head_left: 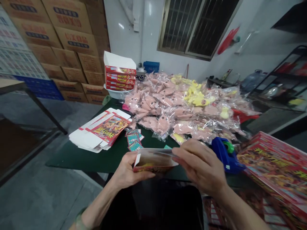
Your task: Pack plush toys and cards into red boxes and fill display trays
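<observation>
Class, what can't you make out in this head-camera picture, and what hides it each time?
All in the head view:
- Most of what lies inside the open box: its front wall hides all but some yellow.
- The box's right end: covered by the right hand.
- Wording on the teal cards: too small and blurred.
- Full extent of the red boxes at right: cut by the picture's edge.

Cardboard box, glossy plastic bags

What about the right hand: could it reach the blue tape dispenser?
Probably yes: the dispenser stands close beside the right hand, nothing visibly between, though that hand touches the open box.
</observation>
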`<action>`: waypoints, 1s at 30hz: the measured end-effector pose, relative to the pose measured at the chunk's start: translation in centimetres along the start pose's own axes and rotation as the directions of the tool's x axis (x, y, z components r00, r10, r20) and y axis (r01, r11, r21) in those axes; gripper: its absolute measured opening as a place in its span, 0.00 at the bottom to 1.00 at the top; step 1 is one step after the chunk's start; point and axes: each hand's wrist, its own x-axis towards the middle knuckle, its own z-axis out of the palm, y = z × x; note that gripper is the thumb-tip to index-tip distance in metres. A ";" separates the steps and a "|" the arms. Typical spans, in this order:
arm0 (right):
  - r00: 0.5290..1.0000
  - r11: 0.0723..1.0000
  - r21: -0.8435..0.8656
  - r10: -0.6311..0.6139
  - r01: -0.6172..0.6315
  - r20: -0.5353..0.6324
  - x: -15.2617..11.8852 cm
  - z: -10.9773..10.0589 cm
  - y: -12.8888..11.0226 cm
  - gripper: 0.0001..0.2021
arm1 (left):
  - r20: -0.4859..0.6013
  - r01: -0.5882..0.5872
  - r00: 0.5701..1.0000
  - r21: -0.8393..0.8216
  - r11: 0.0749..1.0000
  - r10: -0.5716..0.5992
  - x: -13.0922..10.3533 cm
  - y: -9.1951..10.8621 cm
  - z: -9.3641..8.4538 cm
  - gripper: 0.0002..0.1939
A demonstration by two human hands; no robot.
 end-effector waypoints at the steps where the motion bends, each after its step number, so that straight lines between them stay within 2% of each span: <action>1: 0.999 0.997 -0.064 -0.033 0.034 0.009 0.1 0.4 0.2 0.13 | 0.021 0.011 1.000 -0.040 0.999 -0.010 0.0 0.1 0.0 0.14; 3: 0.995 0.988 -0.126 -0.079 0.085 0.054 0.1 0.5 0.6 0.17 | 0.040 0.041 0.998 -0.088 0.995 -0.038 0.1 0.1 -0.2 0.15; 7: 0.963 0.958 -0.149 -0.224 0.246 0.152 0.5 -0.5 0.6 0.14 | 0.047 0.059 0.997 -0.086 0.994 -0.056 0.2 0.1 -0.3 0.16; 10: 0.955 0.943 -0.164 -0.271 0.289 0.122 0.8 -0.3 0.3 0.11 | 0.071 0.035 0.997 -0.090 0.995 -0.028 0.4 0.1 -0.2 0.17; 14: 0.977 0.950 -0.232 -0.210 0.210 0.026 0.6 1.5 0.1 0.04 | 0.037 -0.002 0.999 -0.107 0.994 0.006 0.7 0.2 0.1 0.15; 16: 0.984 0.943 -0.284 -0.147 0.171 0.104 0.5 2.1 -0.2 0.03 | 0.029 -0.005 1.000 -0.062 0.998 0.007 0.8 0.3 0.1 0.15; 18: 0.966 0.943 -0.295 -0.085 0.157 0.242 0.6 2.2 -0.7 0.05 | 0.053 0.011 0.999 -0.015 1.000 -0.011 0.9 0.5 0.1 0.15; 20: 0.931 0.972 -0.215 -0.012 0.097 0.366 0.8 2.0 -1.0 0.07 | 0.070 0.039 0.997 0.004 0.999 -0.039 1.0 0.5 0.0 0.15; 22: 0.907 0.998 -0.054 0.044 -0.024 0.419 0.7 1.6 -1.2 0.13 | 0.075 0.056 0.996 0.002 0.998 -0.056 1.0 0.5 0.0 0.16; 24: 0.940 0.985 0.071 0.130 -0.160 0.315 0.2 1.3 -1.3 0.22 | 0.016 0.026 1.000 0.027 0.999 -0.026 0.9 0.4 0.1 0.18; 26: 0.969 0.964 0.102 0.243 -0.246 0.048 -0.7 1.3 -1.3 0.26 | -0.110 -0.044 0.992 0.088 0.995 0.054 0.7 0.2 0.3 0.19; 28: 0.919 0.945 0.102 0.327 -0.312 -0.219 -1.8 1.9 -1.2 0.25 | -0.291 -0.097 0.945 0.180 0.979 0.147 0.4 -0.1 0.6 0.20; 30: 0.858 0.921 0.132 0.389 -0.366 -0.334 -2.9 3.0 -0.9 0.22 | -0.444 -0.100 0.868 0.285 0.953 0.224 0.3 -0.8 0.9 0.23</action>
